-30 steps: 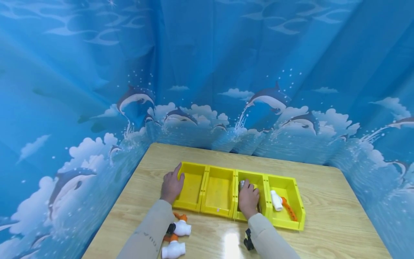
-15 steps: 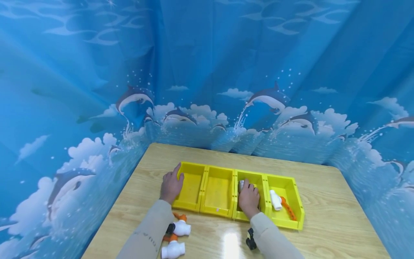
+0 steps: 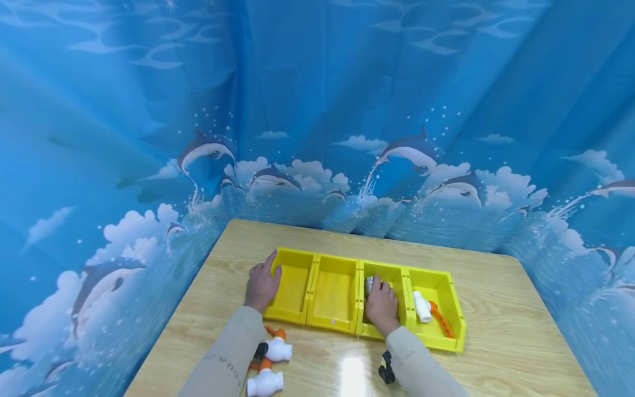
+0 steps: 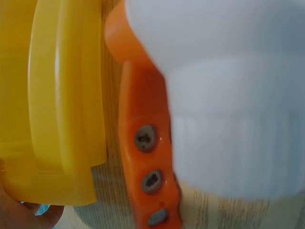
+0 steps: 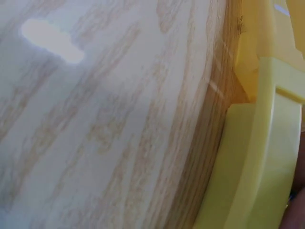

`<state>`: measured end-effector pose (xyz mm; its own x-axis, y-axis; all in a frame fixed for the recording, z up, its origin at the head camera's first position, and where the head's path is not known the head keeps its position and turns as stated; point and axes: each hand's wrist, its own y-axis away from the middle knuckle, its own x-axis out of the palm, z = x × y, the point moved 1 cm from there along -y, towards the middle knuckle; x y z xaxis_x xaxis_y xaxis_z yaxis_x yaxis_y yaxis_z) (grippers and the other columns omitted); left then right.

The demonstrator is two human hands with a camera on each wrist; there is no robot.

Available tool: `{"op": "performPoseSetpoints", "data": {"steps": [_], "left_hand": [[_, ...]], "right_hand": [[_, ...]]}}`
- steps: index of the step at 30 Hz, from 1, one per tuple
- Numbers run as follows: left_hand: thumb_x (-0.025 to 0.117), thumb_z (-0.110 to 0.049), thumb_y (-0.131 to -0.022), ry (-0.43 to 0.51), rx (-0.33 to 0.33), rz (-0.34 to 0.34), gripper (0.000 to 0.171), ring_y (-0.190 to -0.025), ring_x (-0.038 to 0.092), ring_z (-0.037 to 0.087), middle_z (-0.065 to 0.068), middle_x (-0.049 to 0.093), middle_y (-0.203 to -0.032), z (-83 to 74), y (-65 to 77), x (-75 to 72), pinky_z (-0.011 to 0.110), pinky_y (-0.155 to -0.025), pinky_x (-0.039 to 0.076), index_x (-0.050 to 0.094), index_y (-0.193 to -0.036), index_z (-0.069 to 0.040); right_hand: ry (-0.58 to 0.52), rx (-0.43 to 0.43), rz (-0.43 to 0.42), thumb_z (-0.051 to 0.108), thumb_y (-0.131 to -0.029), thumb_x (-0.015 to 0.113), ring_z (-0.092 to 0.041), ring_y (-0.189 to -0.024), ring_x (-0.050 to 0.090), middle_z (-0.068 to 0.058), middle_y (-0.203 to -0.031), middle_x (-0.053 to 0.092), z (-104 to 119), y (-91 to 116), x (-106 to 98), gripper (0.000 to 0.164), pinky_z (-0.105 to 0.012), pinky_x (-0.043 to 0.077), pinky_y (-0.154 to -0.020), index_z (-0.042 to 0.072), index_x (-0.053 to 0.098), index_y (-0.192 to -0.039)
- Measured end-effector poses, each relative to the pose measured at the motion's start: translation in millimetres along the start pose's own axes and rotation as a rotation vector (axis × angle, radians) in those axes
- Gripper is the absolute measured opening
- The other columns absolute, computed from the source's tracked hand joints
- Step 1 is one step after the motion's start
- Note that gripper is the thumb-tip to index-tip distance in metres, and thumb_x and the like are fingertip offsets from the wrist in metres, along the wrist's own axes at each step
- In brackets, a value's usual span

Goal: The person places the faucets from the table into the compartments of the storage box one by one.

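Note:
In the head view my left hand (image 3: 263,286) holds the left side of the leftmost yellow bin (image 3: 291,315), its index finger stretched along the rim and its thumb over the wall. My right hand (image 3: 382,304) reaches into the third yellow bin (image 3: 366,330), fingers bent around a white valve (image 3: 369,283) mostly hidden under them. In the rightmost bin (image 3: 457,346) lies a white ball valve (image 3: 423,307) with an orange handle. Two more such valves, an upper one (image 3: 279,350) and a lower one (image 3: 265,382), lie on the table by the left sleeve; one fills the left wrist view.
The bins stand joined in a row on a wood-grain table (image 3: 516,331). A small pale speck (image 3: 333,321) is at the front of the second bin (image 3: 333,292). A blue dolphin-print curtain (image 3: 317,110) surrounds the table's back and sides.
Both hands keep nearly the same places. The right wrist has turned slightly, its strap shifting a little to the right; the view has drifted slightly.

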<state>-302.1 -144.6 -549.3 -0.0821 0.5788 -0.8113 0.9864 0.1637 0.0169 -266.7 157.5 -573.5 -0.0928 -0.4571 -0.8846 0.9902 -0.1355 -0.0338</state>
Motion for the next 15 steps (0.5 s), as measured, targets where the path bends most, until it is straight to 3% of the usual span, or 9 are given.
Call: {"op": "performPoseSetpoints", "data": {"steps": [6, 12, 15], "left_hand": [[0.042, -0.037, -0.103, -0.005, 0.005, 0.005, 0.053, -0.125, 0.042, 0.039, 0.021, 0.05, -0.132, 1.2, -0.8, -0.5, 0.058, -0.096, 0.041, 0.029, -0.153, -0.029], [0.042, -0.037, -0.103, -0.009, 0.007, 0.001, 0.053, -0.125, 0.042, 0.038, 0.021, 0.05, -0.132, 1.3, -1.5, 0.7, 0.058, -0.096, 0.042, 0.029, -0.153, -0.029], [0.041, -0.037, -0.103, -0.013, 0.001, 0.004, 0.053, -0.125, 0.042, 0.038, 0.021, 0.05, -0.133, 1.3, -1.6, 1.3, 0.058, -0.096, 0.042, 0.029, -0.153, -0.029]], "right_hand": [[-0.01, -0.025, 0.022, 0.007, -0.088, 0.063, -0.052, -0.12, 0.04, -0.033, -0.135, 0.039, 0.4, 1.5, -2.0, 0.066, -0.063, 0.033, -0.098, 0.006, 0.031, -0.146], [0.015, -0.079, 0.057, -0.008, -0.089, 0.05, -0.054, -0.129, 0.032, -0.034, -0.142, 0.033, 2.7, 4.0, -6.1, 0.065, -0.067, 0.029, -0.101, 0.011, 0.032, -0.148], [0.028, -0.096, 0.065, -0.012, -0.087, 0.051, -0.054, -0.129, 0.032, -0.035, -0.143, 0.032, 4.2, 5.6, -8.6, 0.069, -0.068, 0.029, -0.1, 0.011, 0.032, -0.149]]}}
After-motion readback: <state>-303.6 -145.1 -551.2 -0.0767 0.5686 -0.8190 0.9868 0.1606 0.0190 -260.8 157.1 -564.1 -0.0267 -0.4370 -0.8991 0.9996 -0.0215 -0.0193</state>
